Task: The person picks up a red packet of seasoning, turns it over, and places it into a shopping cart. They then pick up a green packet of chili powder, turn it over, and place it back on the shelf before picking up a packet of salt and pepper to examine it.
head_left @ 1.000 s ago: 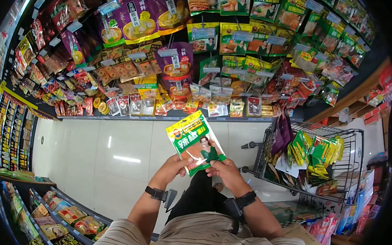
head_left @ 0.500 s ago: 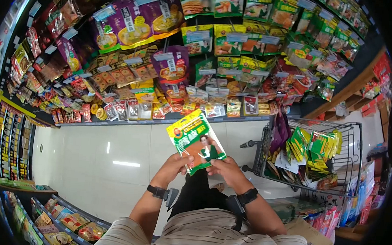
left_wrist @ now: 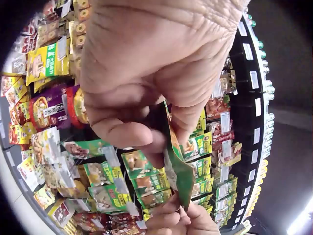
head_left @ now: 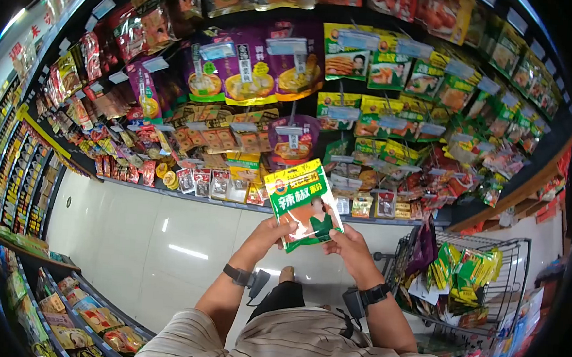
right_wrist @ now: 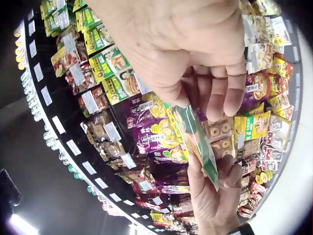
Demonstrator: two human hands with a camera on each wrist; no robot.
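A green and yellow seasoning packet point(head_left: 304, 206) is held up in front of the body, its printed face towards the head camera. The left hand point(head_left: 268, 237) pinches its lower left edge, thumb on the front. On the lower right corner, the right hand point(head_left: 349, 244) has its thumb on the front and fingers behind. Both wrist views show the packet point(left_wrist: 177, 166) point(right_wrist: 194, 137) nearly edge-on between the left hand point(left_wrist: 156, 63) and the right hand point(right_wrist: 181, 54).
Beyond the packet stands a shelf wall of hanging bags, including purple pouches point(head_left: 246, 78) and green packets point(head_left: 390, 67). At the right is a wire shopping cart point(head_left: 513, 271) with several packets inside. Lower shelves point(head_left: 94, 324) hold goods at the lower left, above a pale tiled floor point(head_left: 138, 235).
The head view has tilted up, so the shelf wall and cart sit lower in it. Both hands keep their grip on the packet, which appears slightly further right.
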